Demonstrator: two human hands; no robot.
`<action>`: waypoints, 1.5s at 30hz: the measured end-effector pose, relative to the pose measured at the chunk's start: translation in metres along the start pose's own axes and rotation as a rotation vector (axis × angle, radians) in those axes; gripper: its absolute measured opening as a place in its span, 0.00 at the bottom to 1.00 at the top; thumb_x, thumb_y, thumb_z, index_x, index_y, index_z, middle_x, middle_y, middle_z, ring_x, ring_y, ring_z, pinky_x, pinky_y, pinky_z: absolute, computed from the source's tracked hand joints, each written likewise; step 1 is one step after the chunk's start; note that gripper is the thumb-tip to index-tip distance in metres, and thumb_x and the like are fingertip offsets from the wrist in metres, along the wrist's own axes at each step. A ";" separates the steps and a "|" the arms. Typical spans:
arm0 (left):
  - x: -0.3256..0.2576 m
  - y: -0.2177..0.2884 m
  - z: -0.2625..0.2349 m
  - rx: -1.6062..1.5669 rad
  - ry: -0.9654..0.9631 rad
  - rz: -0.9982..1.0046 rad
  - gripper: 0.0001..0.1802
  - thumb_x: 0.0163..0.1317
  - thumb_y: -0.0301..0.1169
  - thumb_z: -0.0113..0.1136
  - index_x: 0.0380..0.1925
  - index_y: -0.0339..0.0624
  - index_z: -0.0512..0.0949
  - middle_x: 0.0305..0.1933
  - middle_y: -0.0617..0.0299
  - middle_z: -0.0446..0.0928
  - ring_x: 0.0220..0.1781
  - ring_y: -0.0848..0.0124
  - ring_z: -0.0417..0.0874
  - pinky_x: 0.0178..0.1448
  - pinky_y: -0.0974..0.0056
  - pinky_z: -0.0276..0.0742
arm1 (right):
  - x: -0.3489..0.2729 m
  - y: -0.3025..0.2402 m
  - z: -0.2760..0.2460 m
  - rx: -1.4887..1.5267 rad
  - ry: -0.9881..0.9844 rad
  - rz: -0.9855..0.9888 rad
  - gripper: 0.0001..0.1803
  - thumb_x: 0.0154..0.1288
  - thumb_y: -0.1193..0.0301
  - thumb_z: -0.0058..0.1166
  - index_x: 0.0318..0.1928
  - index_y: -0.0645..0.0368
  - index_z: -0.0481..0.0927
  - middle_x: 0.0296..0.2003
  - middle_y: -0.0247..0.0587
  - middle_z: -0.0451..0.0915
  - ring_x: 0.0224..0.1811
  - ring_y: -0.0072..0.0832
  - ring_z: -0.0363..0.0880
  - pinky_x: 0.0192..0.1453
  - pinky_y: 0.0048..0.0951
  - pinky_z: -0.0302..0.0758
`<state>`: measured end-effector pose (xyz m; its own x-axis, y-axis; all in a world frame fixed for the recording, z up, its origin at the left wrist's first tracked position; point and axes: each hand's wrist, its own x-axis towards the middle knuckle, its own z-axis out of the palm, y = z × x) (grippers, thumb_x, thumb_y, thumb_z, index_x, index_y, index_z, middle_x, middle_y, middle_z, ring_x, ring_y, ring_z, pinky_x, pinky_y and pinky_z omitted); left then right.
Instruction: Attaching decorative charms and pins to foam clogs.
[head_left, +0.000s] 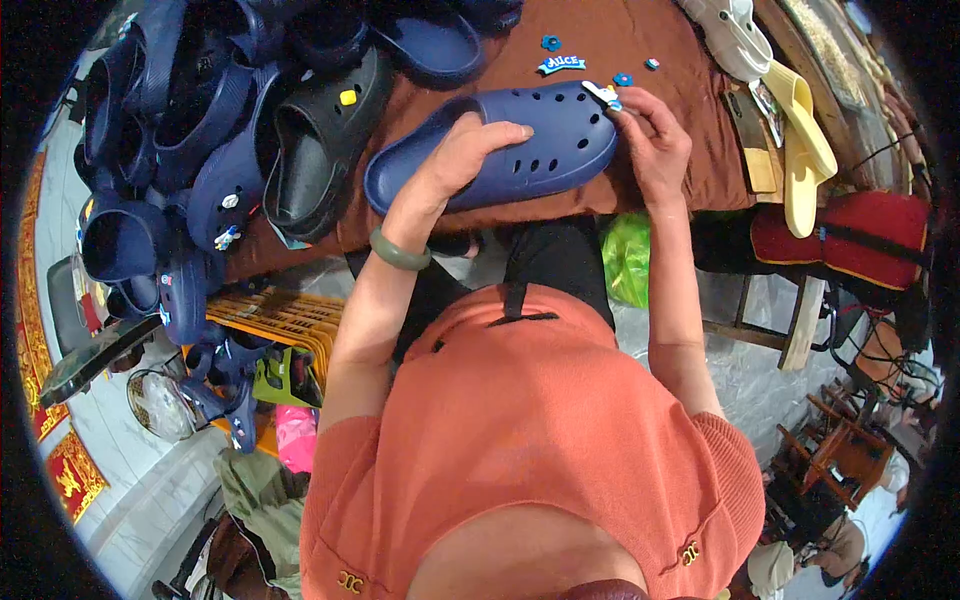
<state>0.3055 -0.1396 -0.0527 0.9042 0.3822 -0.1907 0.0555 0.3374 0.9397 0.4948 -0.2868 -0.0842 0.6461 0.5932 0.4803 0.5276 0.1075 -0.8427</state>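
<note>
The blue clog [560,135] lies on the brown cloth [705,125] in front of the person, toe to the right. The left hand [460,160] reaches over its opening, thumb laid along the upper; the other fingers are hidden, so I cannot tell whether they grip. The right hand [655,145] has thumb and forefinger together, pinched on a small white charm [603,96] at the clog's toe; whether its stem sits in a hole is hidden.

The charm could slip from so small a hold, or its stem could bend or miss if pushed at a slant. A hard push might also skid the clog if the left hand is only resting on it. A sleeve of cloth bunching beneath could tip it, and a careless knuckle could scatter the blue flower charm [551,43] and lettered charm [561,66] just beyond the clog.

The clog looks like matte moulded foam, rounded at the toe and pierced by round holes. The charms look rubbery and flat; the cloth is soft and creased. Left of the clog stands a black clog [318,155], smooth-sided; past its toe lies a yellow slipper [803,150], long and slim.
</note>
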 end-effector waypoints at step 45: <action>-0.003 -0.007 -0.005 0.017 -0.015 -0.030 0.16 0.60 0.33 0.55 0.40 0.30 0.79 0.39 0.58 0.81 0.41 0.74 0.80 0.47 0.68 0.74 | -0.033 0.014 -0.013 0.293 0.281 0.374 0.13 0.60 0.80 0.58 0.47 0.64 0.80 0.39 0.36 0.81 0.39 0.21 0.78 0.46 0.19 0.73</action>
<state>0.3003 -0.1393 -0.0601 0.9082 0.3591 -0.2150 0.0900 0.3342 0.9382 0.4876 -0.3152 -0.1091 0.9038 0.4016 0.1475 0.0841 0.1714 -0.9816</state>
